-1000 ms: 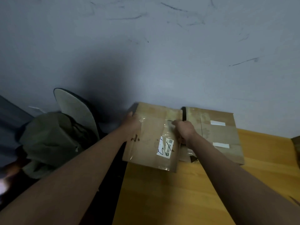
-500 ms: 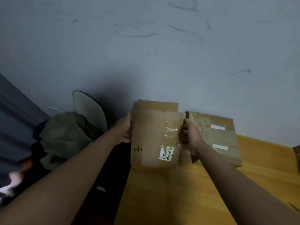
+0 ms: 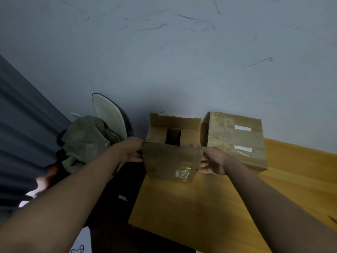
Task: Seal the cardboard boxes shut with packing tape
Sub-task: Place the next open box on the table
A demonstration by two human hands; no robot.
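The open box sits between the left hand and right hand, fingers gripping its left and right sides, flaps unfolded on the far side.

box label blurred unreadable, floor paper cut off

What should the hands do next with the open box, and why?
Probably fold the flaps down flat. The open box has its far flap standing up and a dark gap showing between the inner flaps, so tape could not bridge the top yet. The left hand and right hand already hold its near side, one at each edge. The taped box beside it looks closed already.
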